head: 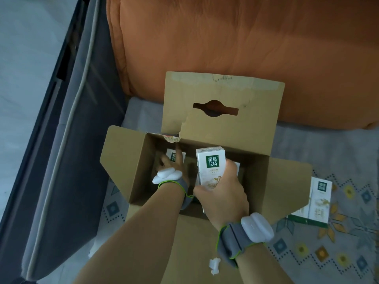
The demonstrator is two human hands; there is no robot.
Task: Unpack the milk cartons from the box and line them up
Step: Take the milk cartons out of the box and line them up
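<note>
While the cardboard box stood open on a patterned grey cloth, its handle flap up at the far side, the right hand gripped a white milk carton with a green label, thumb and fingers curled round its lower part, holding it upright in the box's opening. The left hand reached deep into the left side, its index finger straight across a second carton; whether it had hold could not be told. Two more cartons stood together outside, just right of the box. An orange quilt lay behind.
</note>
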